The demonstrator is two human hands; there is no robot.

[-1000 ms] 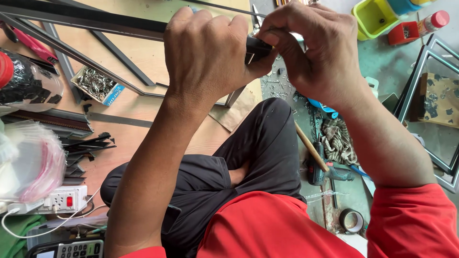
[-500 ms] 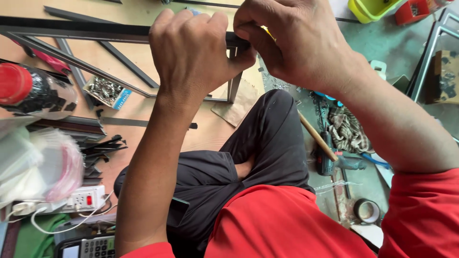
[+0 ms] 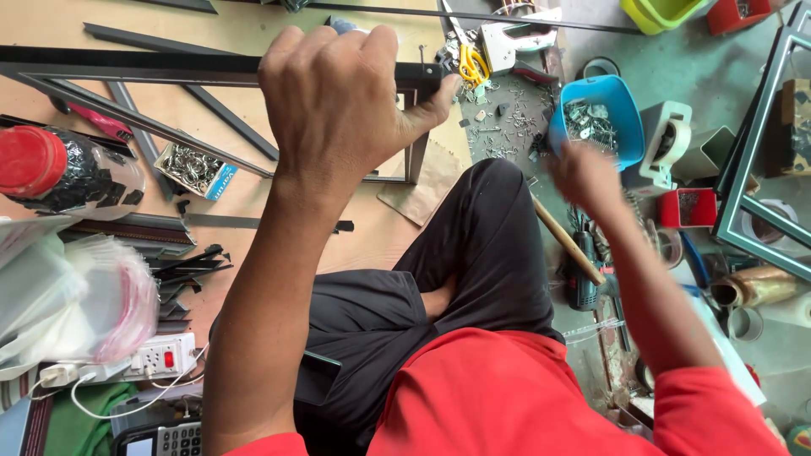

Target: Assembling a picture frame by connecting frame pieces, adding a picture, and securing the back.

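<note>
Dark metal picture frame, corner held above lap, over the tan board on the floor. Left hand fingers clenched around its top bar near the corner. Right hand has let go since half a second ago; now blurred, just beside the blue plastic tub of metal clips, grip cannot tell. Judgement: fetching a fastener.
</note>
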